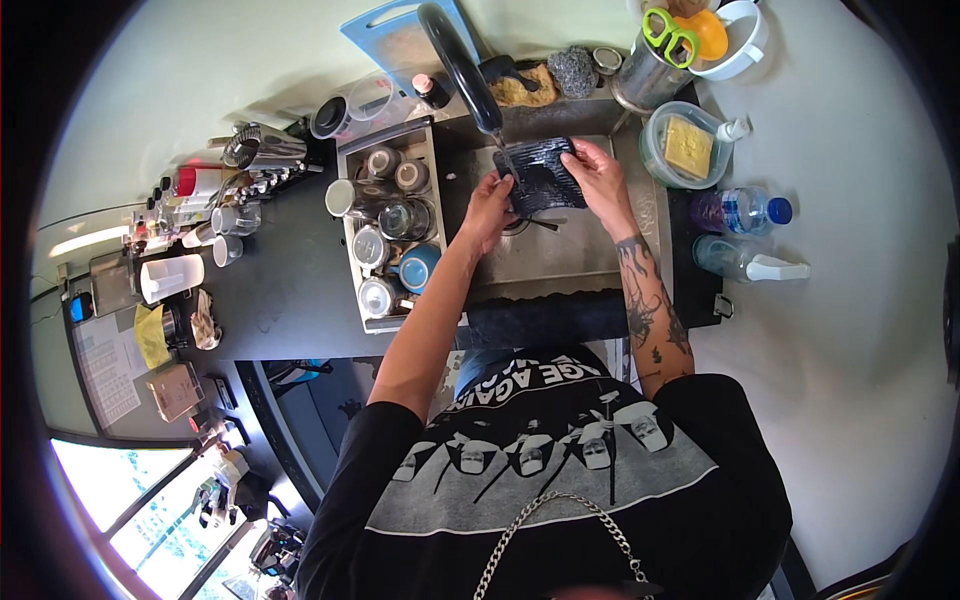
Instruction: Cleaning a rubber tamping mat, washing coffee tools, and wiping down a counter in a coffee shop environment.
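Observation:
Over the sink [590, 262] I hold a small black ribbed rectangular piece [542, 178], shiny and wet, under the black tap [462, 70]. A thin stream of water seems to run from the spout onto it. My left hand [487, 213] grips its left edge. Closed on its upper right corner is my right hand [602, 180], with the thumb on top. Whether the piece is a mat or a shallow tray I cannot tell. Below it, a dark thin utensil [545, 222] lies near the drain, partly hidden.
A metal rack [345, 240] of upturned cups and jars stands left of the sink. Behind are a blue cutting board [385, 40], a scouring pad [573, 72] and a metal canister [648, 85]. To the right are a sponge tub [655, 165], bottle [735, 211] and spray bottle [730, 258].

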Demonstrator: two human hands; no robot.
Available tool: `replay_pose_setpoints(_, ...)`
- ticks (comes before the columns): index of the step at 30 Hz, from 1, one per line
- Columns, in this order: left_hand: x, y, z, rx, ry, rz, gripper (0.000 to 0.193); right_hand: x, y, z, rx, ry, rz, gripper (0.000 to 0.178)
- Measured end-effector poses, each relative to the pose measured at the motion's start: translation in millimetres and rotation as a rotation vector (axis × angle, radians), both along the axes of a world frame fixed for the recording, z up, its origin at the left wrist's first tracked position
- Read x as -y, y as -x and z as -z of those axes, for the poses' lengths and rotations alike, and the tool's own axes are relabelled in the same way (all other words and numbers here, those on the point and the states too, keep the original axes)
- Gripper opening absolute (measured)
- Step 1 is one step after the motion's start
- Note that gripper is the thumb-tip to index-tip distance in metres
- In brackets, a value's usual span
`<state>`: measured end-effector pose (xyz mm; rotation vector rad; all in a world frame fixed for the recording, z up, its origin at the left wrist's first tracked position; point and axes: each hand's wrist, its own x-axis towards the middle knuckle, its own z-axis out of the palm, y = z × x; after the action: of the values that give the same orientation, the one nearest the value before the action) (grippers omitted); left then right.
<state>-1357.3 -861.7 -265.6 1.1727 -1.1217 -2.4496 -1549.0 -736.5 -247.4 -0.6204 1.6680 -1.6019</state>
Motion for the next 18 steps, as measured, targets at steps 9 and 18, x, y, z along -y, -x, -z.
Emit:
replay_pose_setpoints(9, -37.3, -36.8, 7.3, 0.13, -0.06, 0.0, 0.02, -39.5, -12.3, 41.5, 0.057, -0.306, -0.025, 0.033)
replay_pose_setpoints(18, -19.0, -65.3, -32.6, 0.33, 0.93, -0.001, 0.037, 3.7, -41.8, 67.8, 0.122, -0.242, -0.222, 0.042)
